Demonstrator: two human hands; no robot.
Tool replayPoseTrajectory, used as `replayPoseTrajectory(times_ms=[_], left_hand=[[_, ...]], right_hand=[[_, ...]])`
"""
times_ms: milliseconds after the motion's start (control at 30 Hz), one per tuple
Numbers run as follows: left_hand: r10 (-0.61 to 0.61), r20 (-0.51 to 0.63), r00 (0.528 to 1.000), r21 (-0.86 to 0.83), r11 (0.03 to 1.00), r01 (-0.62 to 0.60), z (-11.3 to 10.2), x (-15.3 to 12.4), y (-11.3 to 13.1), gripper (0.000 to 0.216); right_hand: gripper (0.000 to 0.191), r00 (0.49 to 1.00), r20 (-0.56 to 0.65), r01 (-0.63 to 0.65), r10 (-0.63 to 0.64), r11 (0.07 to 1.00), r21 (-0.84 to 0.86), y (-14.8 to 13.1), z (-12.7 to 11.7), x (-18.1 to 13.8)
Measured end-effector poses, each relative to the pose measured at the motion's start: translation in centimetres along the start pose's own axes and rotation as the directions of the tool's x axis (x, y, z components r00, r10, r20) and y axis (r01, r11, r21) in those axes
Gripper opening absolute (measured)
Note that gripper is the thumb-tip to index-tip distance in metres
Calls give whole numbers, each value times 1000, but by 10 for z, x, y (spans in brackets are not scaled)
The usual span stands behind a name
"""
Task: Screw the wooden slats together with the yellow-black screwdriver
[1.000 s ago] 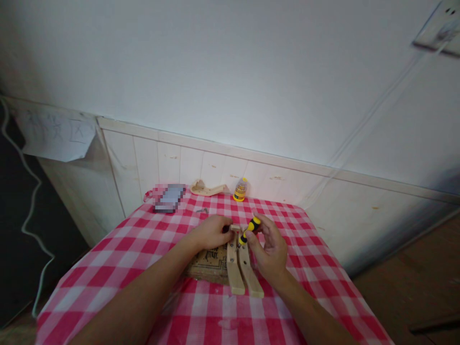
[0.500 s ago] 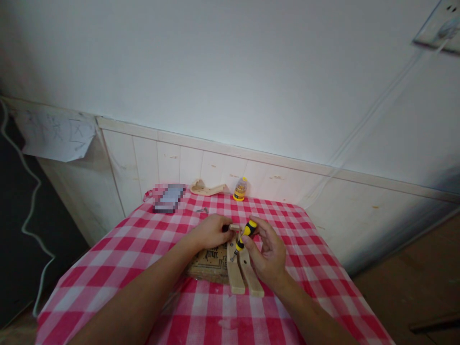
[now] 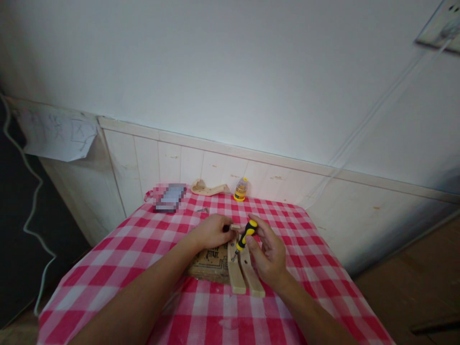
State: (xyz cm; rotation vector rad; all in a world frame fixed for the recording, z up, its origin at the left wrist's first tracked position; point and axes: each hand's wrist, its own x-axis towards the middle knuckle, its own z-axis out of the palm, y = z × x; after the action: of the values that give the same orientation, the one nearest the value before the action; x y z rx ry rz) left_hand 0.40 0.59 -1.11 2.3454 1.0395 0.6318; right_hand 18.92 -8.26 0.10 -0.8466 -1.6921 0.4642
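My right hand is closed round a small yellow and black screwdriver, its tip pointing down at the left of two pale wooden slats lying side by side. My left hand rests curled on the far end of the wooden piece, fingers pressed on a small block by the slats. Under the slats lies a brown engraved wooden board. All of it sits on a table with a red and white checked cloth.
At the table's far edge by the panelled wall lie a curved wooden part, a yellow screwdriver-bit holder and a blurred dark object. A loose screw lies behind my left hand. A white cable hangs at left.
My right hand has tipped the screwdriver more upright and lowered its tip toward the left slat. My left hand has stayed put.
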Motion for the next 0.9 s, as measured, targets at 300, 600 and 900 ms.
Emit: replayPoseTrajectory(times_ms=[300, 600, 900], left_hand=[[-17, 0, 1000, 12, 1000, 17, 0, 0, 1, 22], [-14, 5, 1000, 2, 1000, 14, 1, 0, -1, 27], [-1, 14, 1000, 18, 1000, 1, -1, 0, -1, 29]], right_hand=[[42, 1000, -19, -20, 20, 1000, -20, 5, -1, -1], [40, 1000, 8, -9, 8, 997, 71, -3, 1, -2], [40, 1000, 0, -13, 13, 994, 108, -1, 1, -4]])
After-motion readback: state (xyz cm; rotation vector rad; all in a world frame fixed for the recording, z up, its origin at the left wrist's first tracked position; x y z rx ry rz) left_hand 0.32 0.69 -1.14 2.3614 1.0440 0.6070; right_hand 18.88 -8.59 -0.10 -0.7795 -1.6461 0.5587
